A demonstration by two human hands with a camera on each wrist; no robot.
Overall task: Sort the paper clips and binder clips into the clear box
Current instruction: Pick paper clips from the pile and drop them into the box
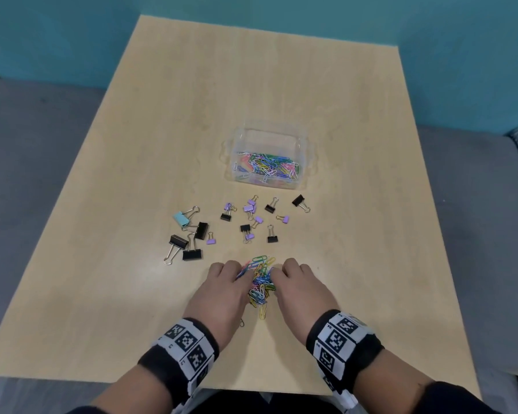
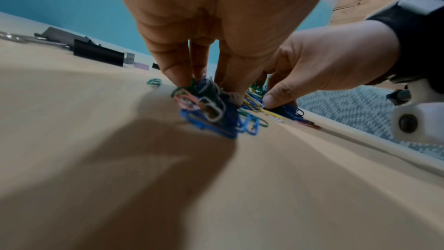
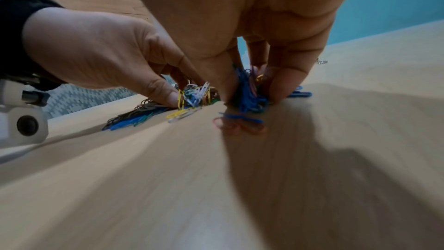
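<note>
A heap of coloured paper clips (image 1: 259, 283) lies near the table's front edge, between my two hands. My left hand (image 1: 239, 276) curls its fingers and thumb into the heap's left side and pinches a clump of clips (image 2: 206, 102). My right hand (image 1: 279, 273) pinches a bunch of mostly blue clips (image 3: 247, 92) on the right side. The clear box (image 1: 308, 162) stands farther back, right of centre, with many paper clips in it. Between box and heap lie several binder clips: black (image 1: 192, 253), small purple (image 1: 248, 208) and one teal (image 1: 180, 219).
A few loose paper clips (image 1: 262, 313) lie just behind the heap toward me. The wooden table (image 1: 356, 264) is ringed by grey seating and a teal wall. A black binder clip (image 2: 98, 54) lies left of my left hand.
</note>
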